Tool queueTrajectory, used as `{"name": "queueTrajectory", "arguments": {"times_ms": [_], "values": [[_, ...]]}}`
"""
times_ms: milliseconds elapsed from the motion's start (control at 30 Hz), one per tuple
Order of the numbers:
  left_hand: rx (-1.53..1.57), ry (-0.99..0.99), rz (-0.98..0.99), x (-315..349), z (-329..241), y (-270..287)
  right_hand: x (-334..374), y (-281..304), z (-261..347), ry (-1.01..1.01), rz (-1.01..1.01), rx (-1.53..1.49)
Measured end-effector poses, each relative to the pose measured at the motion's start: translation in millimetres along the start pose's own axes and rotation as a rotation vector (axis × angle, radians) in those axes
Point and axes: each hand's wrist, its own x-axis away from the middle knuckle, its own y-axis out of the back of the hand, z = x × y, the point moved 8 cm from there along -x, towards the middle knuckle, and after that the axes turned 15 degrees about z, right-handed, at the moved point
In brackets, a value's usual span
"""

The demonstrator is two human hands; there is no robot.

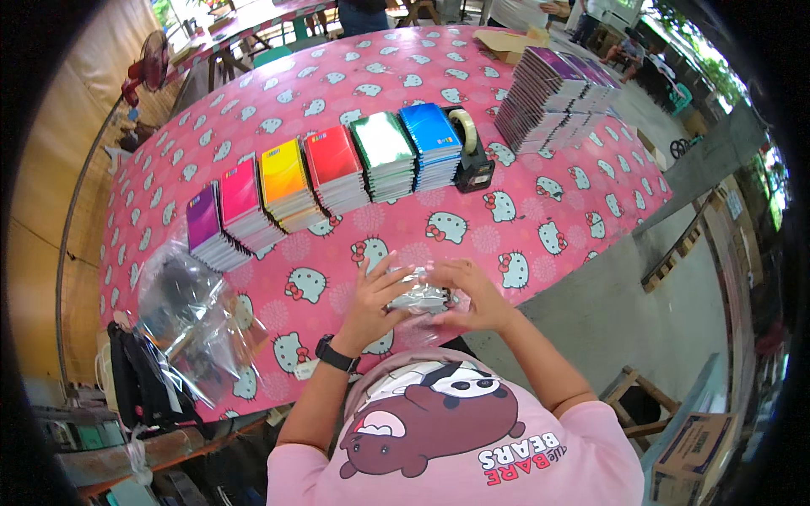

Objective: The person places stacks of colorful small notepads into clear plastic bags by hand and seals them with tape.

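Observation:
Close to my body at the table edge lies a small pack in shiny see-through plastic (419, 295), with dark spiral binding showing at its right end; it looks like wrapped notebooks. My left hand (375, 297) holds its left side, fingers bent over the top. On the right side, my right hand (474, 297) grips the plastic with curled fingers and thumb. Beyond my hands stands a row of spiral notebook stacks: purple (205, 221), pink (245, 198), yellow (285, 175), red (335, 160), green (384, 145) and blue (431, 135).
A black tape dispenser (477, 169) with a tape roll (464, 131) touches the blue stack. Tall purple-topped notebook piles (540, 101) stand at the far right. Loose plastic bags (190, 304) and a black bag (139, 379) lie left. Other people (364, 17) are beyond the pink table (337, 232).

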Motion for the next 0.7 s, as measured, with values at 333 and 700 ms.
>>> {"name": "queueTrajectory", "arguments": {"times_ms": [333,700], "values": [[0.339,0.220,-0.395,16.6,18.3,-7.1,10.3,-22.5,9.2,-0.183,-0.336,0.005],[0.375,0.177,-0.625,21.1,19.7,-9.0,-10.8,-22.9,21.5,-0.212,-0.275,0.209]]}}
